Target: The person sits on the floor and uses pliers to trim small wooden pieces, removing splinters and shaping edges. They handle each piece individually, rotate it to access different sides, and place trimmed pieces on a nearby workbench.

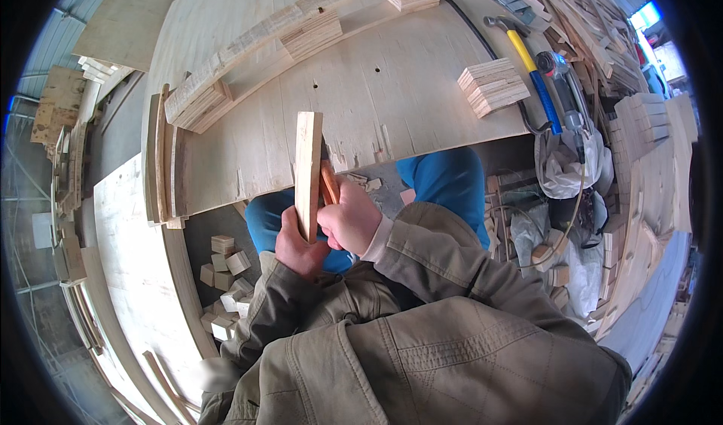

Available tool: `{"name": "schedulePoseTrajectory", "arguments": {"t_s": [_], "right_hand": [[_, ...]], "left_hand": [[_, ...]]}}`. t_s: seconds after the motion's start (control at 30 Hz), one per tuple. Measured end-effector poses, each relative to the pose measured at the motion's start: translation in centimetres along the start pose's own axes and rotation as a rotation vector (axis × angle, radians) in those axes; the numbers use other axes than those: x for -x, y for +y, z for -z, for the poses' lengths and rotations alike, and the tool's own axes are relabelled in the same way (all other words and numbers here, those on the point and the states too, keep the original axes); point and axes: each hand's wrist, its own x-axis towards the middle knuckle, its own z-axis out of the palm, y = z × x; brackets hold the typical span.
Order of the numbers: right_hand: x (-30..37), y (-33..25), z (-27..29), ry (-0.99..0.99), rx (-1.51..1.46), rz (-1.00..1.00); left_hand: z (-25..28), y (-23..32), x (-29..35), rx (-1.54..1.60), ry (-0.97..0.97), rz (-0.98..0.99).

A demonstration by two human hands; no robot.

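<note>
My left hand (296, 246) is closed around the lower end of a pale wooden strip (307, 165), which points away from me over the near edge of the workbench. Beside it, my right hand (352, 215) grips a tool with an orange-brown handle (329, 183). The tool lies along the strip's right side, with a dark part showing past the handle. Its working end is mostly hidden behind the strip, so its kind cannot be made out. Both hands are close together above my lap.
The plywood benchtop (354, 101) carries a long wooden rail with plywood blocks and a separate plywood block (493, 87). A hammer (533, 78) and a power tool (561, 86) lie at the right edge. Wooden offcuts (226, 270) are piled on the floor at left.
</note>
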Motion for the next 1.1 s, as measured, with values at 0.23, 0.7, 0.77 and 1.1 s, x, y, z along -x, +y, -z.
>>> {"name": "schedulePoseTrajectory", "arguments": {"t_s": [0.23,0.7,0.77,1.1], "right_hand": [[1.5,2.1,2.2,0.034,0.207,0.188],[4.4,-2.2,10.2,0.171,0.106,0.056],[4.2,-2.0,9.7,0.105,0.082,0.087],[3.8,-1.3,9.4,0.012,0.292,0.140]], "left_hand": [[1.3,1.4,1.7,0.052,-0.045,-0.051],[7.2,-1.3,1.7,0.639,-0.147,0.302],[6.3,-0.6,1.2,0.551,-0.184,0.281],[6.0,0.5,1.0,0.610,-0.276,0.275]]}}
